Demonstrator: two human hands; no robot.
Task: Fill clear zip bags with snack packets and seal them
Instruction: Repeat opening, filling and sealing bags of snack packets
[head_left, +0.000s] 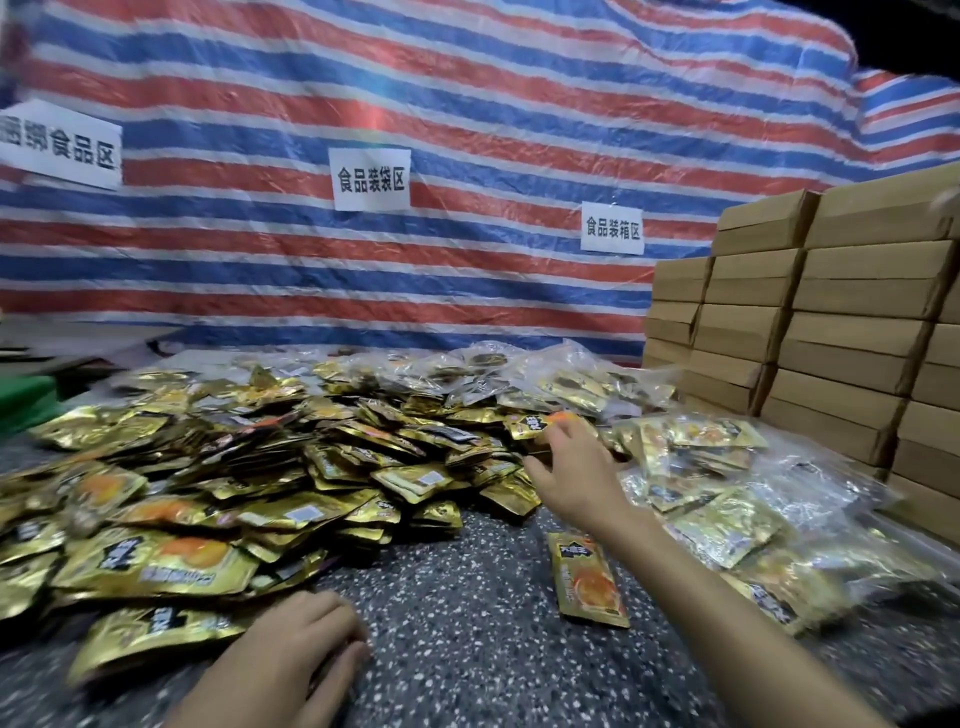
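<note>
While packets are gathered, right hand (569, 467): grip pinched on gold snack packet (535, 423).
Left hand (296, 644): relaxed, empty, on speckled surface (467, 634).
Loose packet (587, 579): nearer right hand, lengthwise away.

Right hand (571, 467) pinching gold packet (530, 426), left hand (301, 644) on speckled table (467, 623)

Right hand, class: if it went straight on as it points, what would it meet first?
Probably the heap of gold packets just beyond the right hand; depth is unclear, so perhaps the filled bags behind.
</note>
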